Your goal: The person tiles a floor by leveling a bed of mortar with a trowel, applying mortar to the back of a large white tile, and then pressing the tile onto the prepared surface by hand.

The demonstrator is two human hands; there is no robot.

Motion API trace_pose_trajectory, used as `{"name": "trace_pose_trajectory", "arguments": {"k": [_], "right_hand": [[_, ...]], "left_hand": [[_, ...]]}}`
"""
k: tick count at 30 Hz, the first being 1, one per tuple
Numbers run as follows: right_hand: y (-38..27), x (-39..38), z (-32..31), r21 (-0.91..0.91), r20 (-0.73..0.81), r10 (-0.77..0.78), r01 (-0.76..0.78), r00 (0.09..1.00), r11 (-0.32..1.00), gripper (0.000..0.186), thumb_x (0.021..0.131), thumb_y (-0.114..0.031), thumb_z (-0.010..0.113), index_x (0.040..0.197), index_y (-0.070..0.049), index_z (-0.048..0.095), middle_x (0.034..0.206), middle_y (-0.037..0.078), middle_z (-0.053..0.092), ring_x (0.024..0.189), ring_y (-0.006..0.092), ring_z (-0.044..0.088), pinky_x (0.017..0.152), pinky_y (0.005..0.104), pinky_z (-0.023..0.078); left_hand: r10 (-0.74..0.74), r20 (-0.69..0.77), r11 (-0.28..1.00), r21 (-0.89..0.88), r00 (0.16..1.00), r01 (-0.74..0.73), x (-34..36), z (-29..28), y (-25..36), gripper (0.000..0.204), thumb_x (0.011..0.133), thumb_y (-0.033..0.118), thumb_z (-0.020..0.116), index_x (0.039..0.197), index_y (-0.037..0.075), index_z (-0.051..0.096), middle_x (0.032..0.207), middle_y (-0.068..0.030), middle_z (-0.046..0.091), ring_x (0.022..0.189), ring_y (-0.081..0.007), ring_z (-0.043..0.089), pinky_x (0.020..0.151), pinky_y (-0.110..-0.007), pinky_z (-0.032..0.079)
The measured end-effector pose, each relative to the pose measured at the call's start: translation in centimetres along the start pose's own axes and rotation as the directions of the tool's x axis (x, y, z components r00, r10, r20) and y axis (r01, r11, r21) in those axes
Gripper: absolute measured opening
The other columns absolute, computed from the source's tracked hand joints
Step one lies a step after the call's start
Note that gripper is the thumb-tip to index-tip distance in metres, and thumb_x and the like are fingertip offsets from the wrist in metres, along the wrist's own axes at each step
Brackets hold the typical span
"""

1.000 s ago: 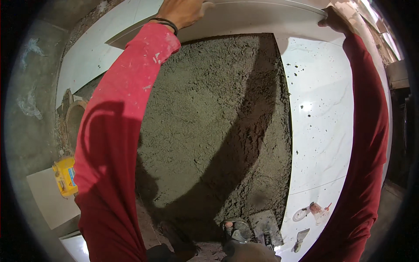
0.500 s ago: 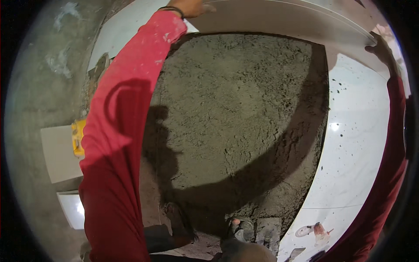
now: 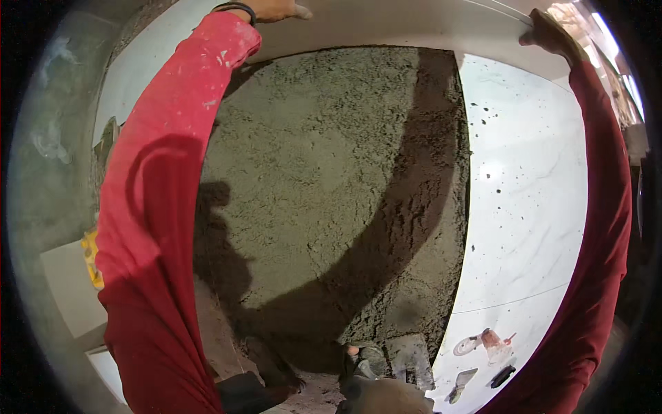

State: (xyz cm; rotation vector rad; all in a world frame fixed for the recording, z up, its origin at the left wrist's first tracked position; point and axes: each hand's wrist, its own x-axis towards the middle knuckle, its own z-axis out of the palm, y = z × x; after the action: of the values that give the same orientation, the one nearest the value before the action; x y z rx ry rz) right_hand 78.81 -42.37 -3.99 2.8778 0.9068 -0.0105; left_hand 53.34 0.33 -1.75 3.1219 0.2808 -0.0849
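Observation:
I hold a large pale tile (image 3: 414, 24) by its edges across the top of the view, over a square bed of rough grey mortar (image 3: 324, 193). My left hand (image 3: 272, 8), with a dark band at the wrist, grips the tile's left part. My right hand (image 3: 548, 34) grips its right corner. Both arms, in red sleeves, stretch out along either side of the mortar bed. The tile's far part is cut off by the picture's rim. My shadow falls across the mortar.
A laid white marbled tile (image 3: 524, 193) borders the mortar on the right, with a small trowel (image 3: 462, 383) and small tools (image 3: 486, 341) on its near end. My shoes (image 3: 376, 359) stand at the mortar's near edge. A yellow object (image 3: 91, 259) and a grey tile piece (image 3: 69, 290) lie left.
My arms have spread wider and stretched farther forward with the tile. My head has leaned in, so the mortar bed fills more of the view.

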Motion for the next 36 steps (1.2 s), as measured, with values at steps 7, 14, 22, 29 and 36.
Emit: {"name": "trace_pose_trajectory", "arguments": {"k": [7,14,22,29,36], "right_hand": [[0.2,-1.0,0.6,0.158,0.023,0.033,-0.036,0.999,0.987,0.054,0.066,-0.025,0.08,0.105,0.003,0.055,0.094,0.018,0.063,0.088,0.031,0.062,0.079,0.0407,0.048],[-1.2,-2.8,1.1,0.131,0.018,0.01,-0.012,1.0,0.991,0.062,0.064,-0.026,0.082,0.11,0.006,0.055,0.094,0.021,0.065,0.087,0.0329,0.064,0.078,0.042,0.049],[-2.3,-10.8,1.0,0.213,-0.194,0.01,0.032,0.981,0.977,0.036,0.058,-0.022,0.08,0.082,0.003,0.071,0.074,0.021,0.069,0.07,0.0363,0.068,0.068,0.0435,0.053],[-3.7,-16.9,0.2,0.251,0.008,0.051,-0.052,0.999,0.967,0.04,0.066,-0.018,0.078,0.103,-0.004,0.075,0.09,0.02,0.072,0.087,0.0366,0.069,0.08,0.0432,0.054],[-4.3,-23.0,-1.2,0.187,0.118,0.005,-0.028,0.993,0.982,0.032,0.067,-0.019,0.073,0.096,-0.007,0.076,0.08,0.018,0.071,0.076,0.0352,0.069,0.073,0.043,0.054]], "left_hand": [[-0.013,0.081,1.0,-0.012,0.997,0.014,0.7,-0.1,0.1,0.066,0.067,0.051,0.087,0.102,-0.003,0.071,0.097,-0.0267,0.07,0.093,-0.0396,0.069,0.079,-0.045,0.054],[0.213,0.066,0.976,0.02,0.975,-0.215,-0.1,1.7,-1.4,0.044,0.079,0.043,0.078,0.111,0.013,0.073,0.09,-0.0113,0.074,0.083,-0.0314,0.069,0.077,-0.042,0.052],[0.063,0.054,0.998,0.006,0.997,-0.063,-4.3,1.2,1.8,0.044,0.071,0.042,0.085,0.106,0.017,0.075,0.092,-0.014,0.072,0.088,-0.0342,0.069,0.081,-0.045,0.053],[0.064,-0.002,0.998,-0.009,0.998,-0.064,-9.9,1.2,3.7,0.031,0.072,0.031,0.083,0.096,0.013,0.074,0.09,-0.0159,0.071,0.087,-0.0363,0.069,0.078,-0.045,0.054],[0.118,0.007,0.992,-0.051,0.993,-0.118,-15.4,0.7,5.9,0.027,0.07,0.027,0.083,0.092,0.013,0.074,0.089,-0.0139,0.072,0.085,-0.035,0.068,0.076,-0.044,0.053]]}}
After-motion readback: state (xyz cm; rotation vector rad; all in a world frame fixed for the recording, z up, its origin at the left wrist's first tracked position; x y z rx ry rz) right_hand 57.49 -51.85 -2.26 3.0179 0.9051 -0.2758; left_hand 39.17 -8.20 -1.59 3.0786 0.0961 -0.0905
